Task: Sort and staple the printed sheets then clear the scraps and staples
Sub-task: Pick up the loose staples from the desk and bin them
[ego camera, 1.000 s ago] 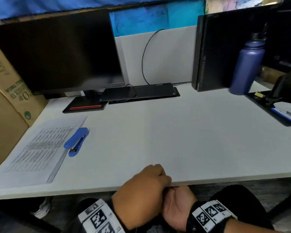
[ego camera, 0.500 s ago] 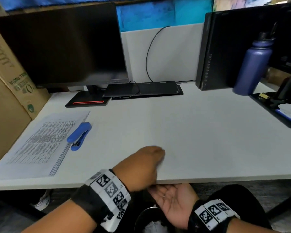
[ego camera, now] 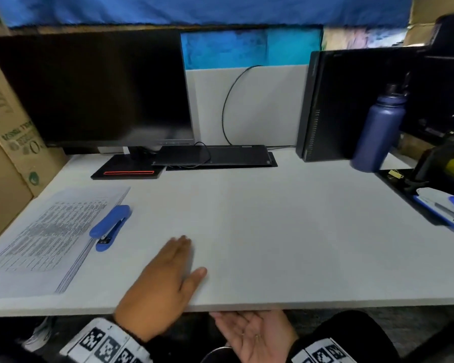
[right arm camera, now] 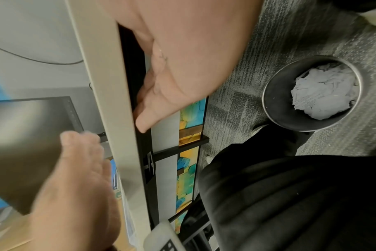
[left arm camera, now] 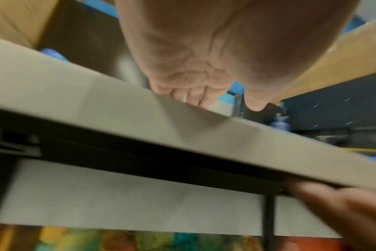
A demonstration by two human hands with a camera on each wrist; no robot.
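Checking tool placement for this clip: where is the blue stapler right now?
In the head view the blue stapler lies on the left part of the desk, on the right edge of the printed sheets, beyond the left hand.

We see the sheets (ego camera: pixel 40 239) lying flat in a stack at the left of the tabletop (ego camera: pixel 273 231), printed with dense tables of small text, their right edges fanned slightly so several layers show. Our blue stapler (ego camera: pixel 110 227) lies closed on the stack's right edge, its far end on the paper and its near end over the fanned edges. Down on the floor, the round dark bin (right arm camera: pixel 275 101) holds crumpled white scraps (right arm camera: pixel 324 95) with faint print.
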